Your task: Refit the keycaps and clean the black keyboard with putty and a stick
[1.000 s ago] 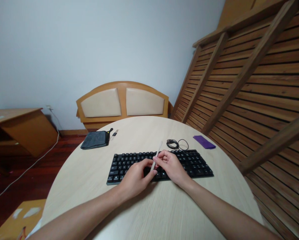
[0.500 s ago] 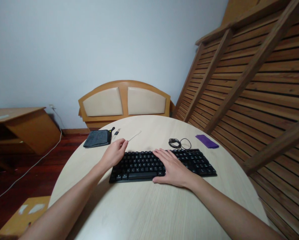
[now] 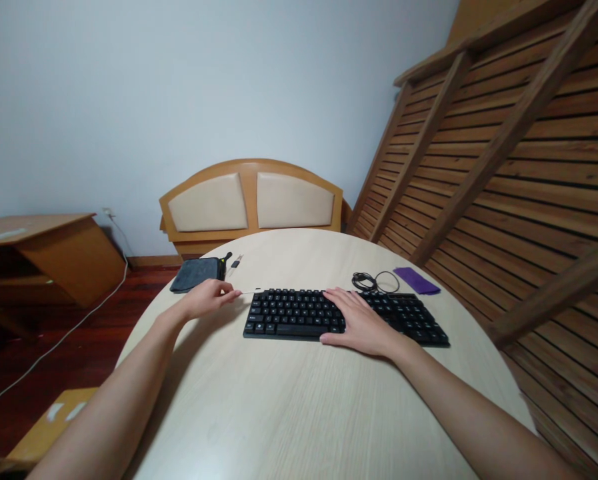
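Observation:
A black keyboard (image 3: 293, 313) lies on the round table. My right hand (image 3: 361, 323) rests on it right of its middle, palm down, fingers stretched forward over the keys and thumb at the front edge. Left of the keyboard, my left hand (image 3: 211, 298) pinches a thin white swab-like stick (image 3: 249, 293) between thumb and fingers. The stick points right, its far end at the keyboard's back left corner; whether it touches a key I cannot tell. Behind the keyboard sits its coiled black cable (image 3: 366, 281).
A folded dark grey cloth (image 3: 196, 273) lies at the table's left, beside a small black object with a yellow part (image 3: 223, 265) and a little dark piece (image 3: 235, 264). A folded purple cloth (image 3: 417, 280) lies at the right. Wooden slats (image 3: 529, 180) lean along the right side.
The keyboard has shifted right and turned slightly, with my right hand on it. My left hand has moved left and lower, bringing the stick from above the keyboard's back edge to its left corner.

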A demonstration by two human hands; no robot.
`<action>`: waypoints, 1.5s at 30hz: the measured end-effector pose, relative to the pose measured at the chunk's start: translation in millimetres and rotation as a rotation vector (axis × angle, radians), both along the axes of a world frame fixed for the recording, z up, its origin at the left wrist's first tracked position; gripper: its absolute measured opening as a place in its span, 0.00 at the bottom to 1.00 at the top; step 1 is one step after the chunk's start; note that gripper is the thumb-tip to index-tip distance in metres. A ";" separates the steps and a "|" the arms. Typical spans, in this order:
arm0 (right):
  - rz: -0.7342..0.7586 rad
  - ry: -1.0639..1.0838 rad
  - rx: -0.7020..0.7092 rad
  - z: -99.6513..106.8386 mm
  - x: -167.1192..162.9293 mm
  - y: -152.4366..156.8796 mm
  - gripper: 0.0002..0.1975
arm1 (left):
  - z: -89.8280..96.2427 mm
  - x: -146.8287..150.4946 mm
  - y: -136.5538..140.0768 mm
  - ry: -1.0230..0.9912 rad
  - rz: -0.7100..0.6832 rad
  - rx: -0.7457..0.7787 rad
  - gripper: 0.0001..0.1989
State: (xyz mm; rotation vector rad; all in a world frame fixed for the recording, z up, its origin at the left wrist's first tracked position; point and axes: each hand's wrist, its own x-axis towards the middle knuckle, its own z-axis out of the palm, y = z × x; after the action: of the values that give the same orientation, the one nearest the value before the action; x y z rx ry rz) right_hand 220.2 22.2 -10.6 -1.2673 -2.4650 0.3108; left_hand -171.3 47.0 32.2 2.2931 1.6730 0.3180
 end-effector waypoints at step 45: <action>0.144 -0.108 0.003 0.4 25.1 12.3 0.47 | -13.1 -2.0 9.4 0.302 0.086 0.263 0.22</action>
State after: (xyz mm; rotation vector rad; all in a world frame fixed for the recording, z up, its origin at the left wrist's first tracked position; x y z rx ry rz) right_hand 245.4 34.5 -10.1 -1.1355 -2.6533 0.2821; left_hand -173.3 56.4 19.1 2.5694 1.9827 0.2300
